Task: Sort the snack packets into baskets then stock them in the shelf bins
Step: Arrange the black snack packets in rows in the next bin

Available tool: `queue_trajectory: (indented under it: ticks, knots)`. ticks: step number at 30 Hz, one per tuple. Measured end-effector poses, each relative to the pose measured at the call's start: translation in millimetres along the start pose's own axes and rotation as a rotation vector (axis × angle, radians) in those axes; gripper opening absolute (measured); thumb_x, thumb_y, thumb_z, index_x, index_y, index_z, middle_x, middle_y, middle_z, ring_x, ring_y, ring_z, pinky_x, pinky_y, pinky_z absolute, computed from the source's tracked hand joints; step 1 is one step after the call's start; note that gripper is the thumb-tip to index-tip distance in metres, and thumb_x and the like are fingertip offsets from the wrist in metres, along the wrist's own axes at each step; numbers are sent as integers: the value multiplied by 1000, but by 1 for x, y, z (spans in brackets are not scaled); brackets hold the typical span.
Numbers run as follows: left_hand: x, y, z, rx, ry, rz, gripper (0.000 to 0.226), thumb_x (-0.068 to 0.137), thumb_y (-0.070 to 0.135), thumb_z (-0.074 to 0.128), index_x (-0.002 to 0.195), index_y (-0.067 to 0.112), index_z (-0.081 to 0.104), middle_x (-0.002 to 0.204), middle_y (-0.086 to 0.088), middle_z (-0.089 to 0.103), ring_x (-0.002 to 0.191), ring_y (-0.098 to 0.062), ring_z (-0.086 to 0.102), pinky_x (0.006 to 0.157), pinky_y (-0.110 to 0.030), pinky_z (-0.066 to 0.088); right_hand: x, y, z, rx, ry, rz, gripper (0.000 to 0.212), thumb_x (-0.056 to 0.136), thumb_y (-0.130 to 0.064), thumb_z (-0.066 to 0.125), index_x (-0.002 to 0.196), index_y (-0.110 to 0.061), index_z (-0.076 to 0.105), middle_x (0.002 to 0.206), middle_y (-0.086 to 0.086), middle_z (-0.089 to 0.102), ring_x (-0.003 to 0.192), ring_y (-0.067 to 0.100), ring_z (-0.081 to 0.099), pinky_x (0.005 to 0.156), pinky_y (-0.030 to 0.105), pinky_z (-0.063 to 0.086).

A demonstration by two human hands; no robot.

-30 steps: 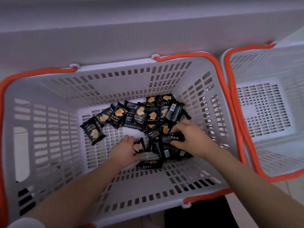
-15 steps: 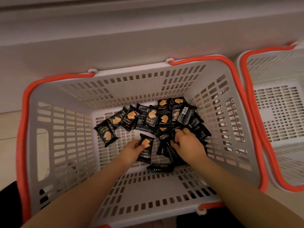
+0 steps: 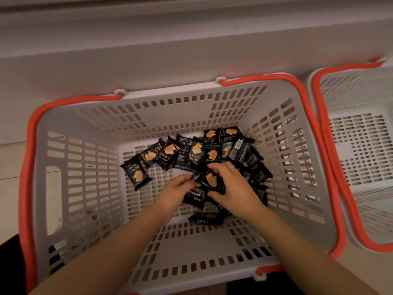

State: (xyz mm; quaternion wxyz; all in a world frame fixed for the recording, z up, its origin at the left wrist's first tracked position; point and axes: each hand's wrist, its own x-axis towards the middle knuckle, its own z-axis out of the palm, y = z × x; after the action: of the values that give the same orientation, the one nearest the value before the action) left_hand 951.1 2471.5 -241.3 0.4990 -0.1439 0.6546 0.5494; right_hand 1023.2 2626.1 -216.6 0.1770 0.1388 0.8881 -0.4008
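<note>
A white slotted basket with orange handles fills the view. Several black snack packets printed with orange wafers lie in a heap on its floor, mostly toward the far right. Both my hands reach into the heap. My left hand pinches the left edge of a black packet and has another packet under its fingers. My right hand grips the same raised packet from the right, fingers curled over its top. One packet lies apart at the left.
A second white basket with orange handles stands close on the right, with nothing seen inside. A pale wall or shelf base runs along the far side of both baskets. Light floor shows at the left.
The view has shifted so the basket sits further right and lower. My hands have come together over the heap and lifted one packet between them.
</note>
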Motion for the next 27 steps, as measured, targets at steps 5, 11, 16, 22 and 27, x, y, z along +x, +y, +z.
queue_trajectory:
  ticks: [5,11,16,22,27]
  knots:
    - [-2,5,-6,-67,-48,-62,32,98,36,39,114,18,61,109,-7,67,102,-19,64,86,-34,53,3,-5,11,58,-3,101,71,76,-33,74,135,-19,37,124,-3,44,113,13,48,94,29,45]
    - [-8,-3,1,41,-124,31,28,93,37,45,113,21,57,108,1,65,91,-4,66,69,-15,52,11,-13,28,383,57,357,55,78,-41,70,121,-16,47,101,-6,55,94,11,58,66,11,42]
    - [-5,-8,-12,24,-114,56,37,74,34,67,109,30,56,113,3,63,100,-12,65,83,-29,54,20,-12,36,428,2,355,47,89,-47,52,125,-17,50,118,9,56,108,22,56,94,41,49]
    - [7,-13,-23,243,-48,53,34,86,6,60,115,24,55,107,9,64,96,-5,61,71,-14,48,23,-11,28,880,-142,606,37,99,-41,33,120,-19,54,98,2,60,86,15,64,70,22,56]
    - [11,-23,-37,243,93,-36,27,91,9,55,117,14,58,98,0,68,83,-14,66,66,-23,52,19,17,15,-279,-137,356,39,94,-29,51,128,-9,49,133,10,44,113,24,51,91,34,48]
